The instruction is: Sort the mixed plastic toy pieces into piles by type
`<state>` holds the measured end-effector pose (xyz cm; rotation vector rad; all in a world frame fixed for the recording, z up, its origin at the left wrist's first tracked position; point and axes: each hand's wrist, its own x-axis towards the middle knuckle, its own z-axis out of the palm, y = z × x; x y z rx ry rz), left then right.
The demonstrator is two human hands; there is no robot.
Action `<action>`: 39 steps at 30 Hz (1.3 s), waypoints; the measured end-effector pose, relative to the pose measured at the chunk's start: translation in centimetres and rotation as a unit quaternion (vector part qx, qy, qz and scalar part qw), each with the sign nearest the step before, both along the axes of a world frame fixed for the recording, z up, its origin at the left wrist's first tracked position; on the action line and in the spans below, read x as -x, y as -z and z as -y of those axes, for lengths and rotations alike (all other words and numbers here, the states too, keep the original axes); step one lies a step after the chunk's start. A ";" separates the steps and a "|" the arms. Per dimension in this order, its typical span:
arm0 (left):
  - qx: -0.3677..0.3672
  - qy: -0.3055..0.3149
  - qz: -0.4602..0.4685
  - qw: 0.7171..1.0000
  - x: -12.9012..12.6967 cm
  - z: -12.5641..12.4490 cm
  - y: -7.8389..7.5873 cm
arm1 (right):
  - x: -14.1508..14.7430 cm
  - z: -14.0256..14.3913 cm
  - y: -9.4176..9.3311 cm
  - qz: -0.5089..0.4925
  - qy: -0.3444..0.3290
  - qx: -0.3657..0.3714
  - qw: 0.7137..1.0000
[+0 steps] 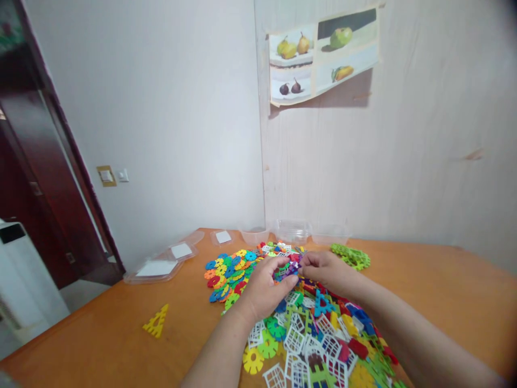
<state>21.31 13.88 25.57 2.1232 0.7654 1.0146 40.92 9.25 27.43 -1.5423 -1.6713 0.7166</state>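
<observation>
Purple and multicoloured plastic pieces, a small joined cluster (287, 269), sit pinched between both hands over the middle of the spread. The left hand (264, 288) grips the cluster from below and its near side, its fingers (283, 281) curled around it; the right hand (323, 268) meets it from the far right, fingertips pressed together on the cluster's edge. Which single piece each fingertip touches is too small to tell.

Directly under and just nearer than the fingers lies the pile of lattice pieces (319, 339), white, green, red and blue, all overlapping on the orange tabletop (424, 291). Just left of the left fingers is a patch of flat flower-shaped discs (228, 272). Beyond the right fingers rests a green stack (351, 256), and further off by the wall stand clear tubs (291, 230). Well left of both hands a yellow triangle piece (156, 322) lies alone, with clear lids (161, 267) beyond it.

By the look of it, the step in hand is pressing pieces together or working one into the cluster. The next move would seem to call for a steady hold with the left hand while the right lines up slot against slot.
</observation>
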 end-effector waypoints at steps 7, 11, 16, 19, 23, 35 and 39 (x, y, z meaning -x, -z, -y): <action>0.046 -0.021 -0.070 0.996 -0.1 -0.9 1.2 | 0.2 -0.4 0.4 0.058 0.034 -0.028 0.997; 0.048 -0.059 -0.064 0.995 0.1 -1.5 1.5 | 0.1 -0.7 0.8 0.065 0.066 -0.039 0.995; 0.070 -0.058 -0.039 0.995 0.2 -1.4 1.0 | 0.0 -0.9 1.0 0.046 0.075 -0.036 0.995; 0.102 -0.045 -0.017 0.994 0.0 -0.8 0.5 | 0.2 -1.0 1.0 0.049 0.071 -0.043 0.995; 0.125 -0.047 0.000 0.991 -0.4 -0.2 0.1 | 0.5 -0.9 0.9 0.077 0.063 -0.054 0.994; 0.331 -0.134 0.269 0.895 0.7 -2.0 -0.2 | 0.4 -0.8 0.8 -0.054 0.039 -0.057 0.996; 0.380 -0.228 0.404 0.800 2.8 -4.4 -0.5 | -0.3 -0.9 0.8 -0.061 0.060 -0.043 0.995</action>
